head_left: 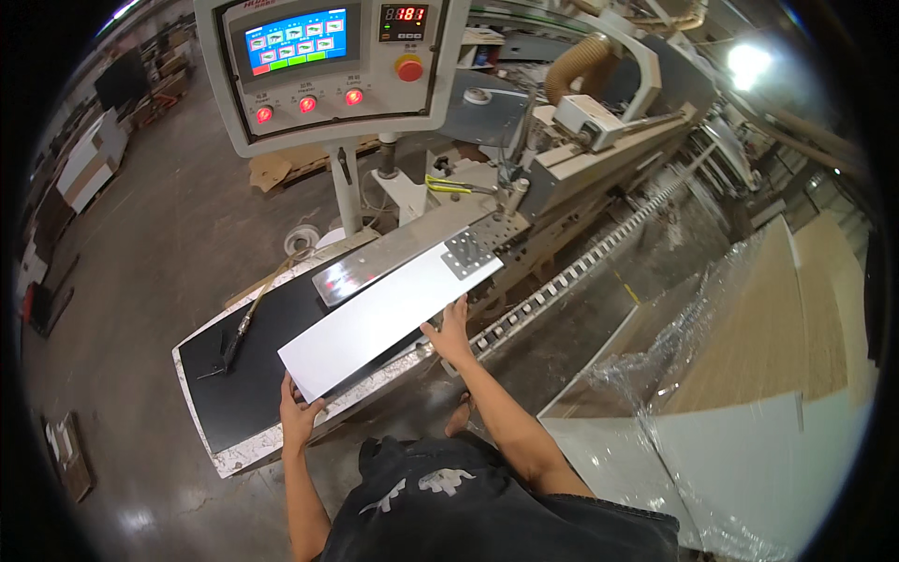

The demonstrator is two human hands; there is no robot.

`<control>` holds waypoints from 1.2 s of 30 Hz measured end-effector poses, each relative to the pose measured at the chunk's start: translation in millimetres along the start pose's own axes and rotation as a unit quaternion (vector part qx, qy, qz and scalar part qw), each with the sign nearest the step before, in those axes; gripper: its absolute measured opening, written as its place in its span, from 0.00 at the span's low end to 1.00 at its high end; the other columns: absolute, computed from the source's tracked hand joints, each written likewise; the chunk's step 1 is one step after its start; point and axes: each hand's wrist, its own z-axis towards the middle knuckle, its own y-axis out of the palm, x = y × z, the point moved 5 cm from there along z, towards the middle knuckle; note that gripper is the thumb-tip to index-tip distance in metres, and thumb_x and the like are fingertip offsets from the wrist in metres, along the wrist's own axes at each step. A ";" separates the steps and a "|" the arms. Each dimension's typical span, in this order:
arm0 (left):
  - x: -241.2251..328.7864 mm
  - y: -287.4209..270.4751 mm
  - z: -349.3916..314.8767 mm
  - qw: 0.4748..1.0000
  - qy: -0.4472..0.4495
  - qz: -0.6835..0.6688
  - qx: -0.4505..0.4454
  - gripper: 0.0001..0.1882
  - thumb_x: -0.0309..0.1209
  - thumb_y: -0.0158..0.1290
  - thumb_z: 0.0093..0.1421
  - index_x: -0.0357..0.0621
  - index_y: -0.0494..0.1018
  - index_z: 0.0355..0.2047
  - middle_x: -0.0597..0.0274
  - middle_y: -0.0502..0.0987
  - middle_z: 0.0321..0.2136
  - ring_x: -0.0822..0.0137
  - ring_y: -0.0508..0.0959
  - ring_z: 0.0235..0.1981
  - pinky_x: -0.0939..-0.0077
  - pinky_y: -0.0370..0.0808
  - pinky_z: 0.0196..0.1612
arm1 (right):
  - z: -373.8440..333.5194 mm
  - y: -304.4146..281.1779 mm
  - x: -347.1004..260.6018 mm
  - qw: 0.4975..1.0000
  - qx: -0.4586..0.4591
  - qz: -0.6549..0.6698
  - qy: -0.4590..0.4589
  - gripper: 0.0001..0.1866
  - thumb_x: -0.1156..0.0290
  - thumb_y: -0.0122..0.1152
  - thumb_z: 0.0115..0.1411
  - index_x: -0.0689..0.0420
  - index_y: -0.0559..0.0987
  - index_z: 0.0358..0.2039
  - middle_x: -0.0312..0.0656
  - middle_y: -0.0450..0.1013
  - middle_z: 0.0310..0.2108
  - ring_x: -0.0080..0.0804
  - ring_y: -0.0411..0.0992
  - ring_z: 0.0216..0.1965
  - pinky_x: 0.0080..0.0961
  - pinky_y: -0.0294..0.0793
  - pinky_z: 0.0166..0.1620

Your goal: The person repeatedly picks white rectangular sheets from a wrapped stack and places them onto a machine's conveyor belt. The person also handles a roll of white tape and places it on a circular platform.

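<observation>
A long white panel lies at a slant over the black-topped machine table, its far right end by a perforated metal plate. At the panel's near left end, my left hand grips the corner, with fingers partly hidden at the edge. Further right along the near long edge, my right hand holds the panel, thumb and fingers against that edge. A metal fence strip runs along the panel's far side.
A control panel with a lit screen and a red stop button stands above the table. An air gun lies on the black surface. Yellow-handled pliers rest beyond the fence. Plastic-wrapped boards are stacked at right, beside a toothed conveyor track.
</observation>
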 end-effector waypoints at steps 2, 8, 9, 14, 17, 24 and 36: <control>-1.4 0.8 2.0 0.998 -0.024 0.042 0.030 0.51 0.14 0.67 0.50 0.37 0.57 0.74 0.44 0.72 0.63 0.58 0.77 0.58 0.66 0.77 0.56 | 3.0 4.6 2.4 0.999 0.017 0.027 -0.040 0.51 0.55 0.66 0.67 0.85 0.51 0.69 0.77 0.22 0.75 0.74 0.26 0.77 0.61 0.41 0.75; 17.2 27.0 4.4 0.974 0.038 0.209 0.084 0.44 0.17 0.69 0.49 0.41 0.67 0.68 0.53 0.71 0.64 0.56 0.75 0.60 0.66 0.75 0.54 | 12.5 -8.9 21.3 0.991 0.057 0.068 -0.099 0.50 0.63 0.66 0.66 0.83 0.46 0.70 0.77 0.19 0.74 0.81 0.30 0.76 0.58 0.42 0.76; 32.6 38.5 5.8 0.966 0.077 0.230 0.087 0.44 0.18 0.69 0.48 0.41 0.68 0.68 0.52 0.70 0.65 0.54 0.74 0.62 0.65 0.75 0.55 | 16.0 -14.5 26.4 0.992 0.057 0.069 -0.094 0.50 0.63 0.66 0.66 0.81 0.46 0.71 0.77 0.19 0.74 0.81 0.30 0.76 0.58 0.42 0.76; 39.6 75.0 11.8 0.963 0.074 0.235 0.107 0.47 0.26 0.72 0.44 0.41 0.68 0.68 0.47 0.61 0.71 0.43 0.64 0.70 0.54 0.64 0.70 | 33.5 -44.1 43.1 0.992 0.056 0.068 -0.095 0.53 0.62 0.65 0.64 0.74 0.42 0.75 0.76 0.19 0.75 0.80 0.30 0.76 0.57 0.45 0.75; 58.0 104.3 19.9 0.943 0.097 0.303 0.101 0.49 0.25 0.72 0.41 0.39 0.68 0.67 0.47 0.61 0.71 0.44 0.63 0.70 0.54 0.62 0.72 | 48.1 -64.4 55.4 0.985 0.076 0.124 -0.094 0.54 0.68 0.66 0.61 0.70 0.40 0.76 0.78 0.20 0.74 0.76 0.21 0.76 0.55 0.32 0.77; 68.1 161.7 46.9 0.934 0.143 0.316 0.084 0.51 0.24 0.74 0.33 0.36 0.71 0.63 0.49 0.67 0.66 0.45 0.66 0.66 0.55 0.64 0.69 | 87.2 -106.8 95.4 0.990 0.099 0.078 -0.069 0.49 0.62 0.66 0.65 0.80 0.49 0.72 0.74 0.17 0.75 0.78 0.26 0.76 0.55 0.44 0.76; 93.6 265.2 84.9 0.902 0.174 0.392 0.044 0.47 0.41 0.78 0.36 0.39 0.69 0.56 0.48 0.67 0.63 0.43 0.61 0.70 0.31 0.44 0.73 | 70.2 -120.7 100.5 0.844 -0.113 0.514 0.105 0.51 0.50 0.57 0.74 0.60 0.37 0.79 0.55 0.27 0.81 0.48 0.30 0.81 0.44 0.41 0.78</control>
